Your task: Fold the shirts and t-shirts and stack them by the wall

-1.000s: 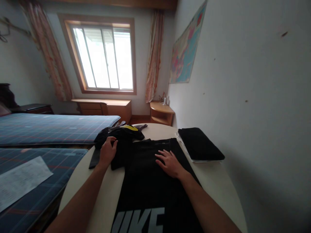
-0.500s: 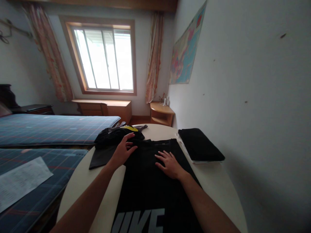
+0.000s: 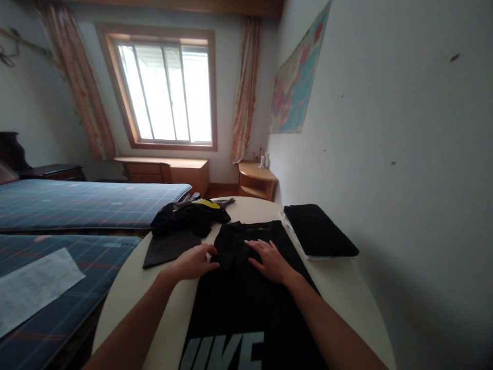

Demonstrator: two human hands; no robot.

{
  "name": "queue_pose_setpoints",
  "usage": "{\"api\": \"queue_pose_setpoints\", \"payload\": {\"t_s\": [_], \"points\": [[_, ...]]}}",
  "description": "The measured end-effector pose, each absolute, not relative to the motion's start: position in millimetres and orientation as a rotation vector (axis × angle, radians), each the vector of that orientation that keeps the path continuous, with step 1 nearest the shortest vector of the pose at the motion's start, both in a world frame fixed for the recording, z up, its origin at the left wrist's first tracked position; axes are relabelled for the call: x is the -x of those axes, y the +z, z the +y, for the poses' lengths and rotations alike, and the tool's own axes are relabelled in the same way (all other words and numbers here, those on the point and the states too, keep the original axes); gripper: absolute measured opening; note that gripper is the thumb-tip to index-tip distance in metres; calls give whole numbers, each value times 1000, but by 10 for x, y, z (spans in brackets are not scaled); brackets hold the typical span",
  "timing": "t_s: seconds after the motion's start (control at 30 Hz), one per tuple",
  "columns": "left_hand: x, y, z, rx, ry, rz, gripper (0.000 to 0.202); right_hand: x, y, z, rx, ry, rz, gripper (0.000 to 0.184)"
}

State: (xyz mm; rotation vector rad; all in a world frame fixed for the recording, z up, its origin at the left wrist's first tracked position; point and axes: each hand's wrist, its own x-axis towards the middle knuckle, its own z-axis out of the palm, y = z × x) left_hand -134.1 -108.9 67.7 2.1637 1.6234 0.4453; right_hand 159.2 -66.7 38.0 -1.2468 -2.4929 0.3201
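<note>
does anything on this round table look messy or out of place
Yes, the crumpled clothes at the far left of the table lie bunched in a loose heap, unlike the neatly folded black cloth on the right. The black shirt under the right hand lies mostly flat, and nothing looks spilled.

Black shirt [image 3: 250,303]: lower end cut off at the bottom edge, lettering [image 3: 245,352] with it.
Left hand [image 3: 194,261]: from here I cannot tell whether it pinches the shirt.
Paper sheet [image 3: 38,290]: left side cut off; print illegible.
Wall map [image 3: 296,82]: wording too small to read.
</note>
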Motion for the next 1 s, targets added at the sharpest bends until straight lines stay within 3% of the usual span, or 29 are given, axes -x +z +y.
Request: {"api": "queue_pose_setpoints", "payload": {"t_s": [0.1,0.2,0.57,0.8,0.93,1.0], "points": [[1279,670,-1218,-2259,435,1588,49,-1541,408,-632,1158,305,-2496,38],[1253,660,-1256,-2325,472,1526,48,-1509,450,-588,1159,304,-2440,25],[1272,681,-1213,-2434,398,1368,34,-1624,506,-564,1316,218,-2386,21],[1327,669,-1177,-2415,339,1338,25,-1348,539,-602,1005,251,-2512,25],[1327,695,-1185,-2358,323,1538,12,-1086,559,-444,1164,266,-2453,25],[1327,699,-1175,-2306,333,1738,25,-940,564,-301,1296,328,-2363,27]]}}
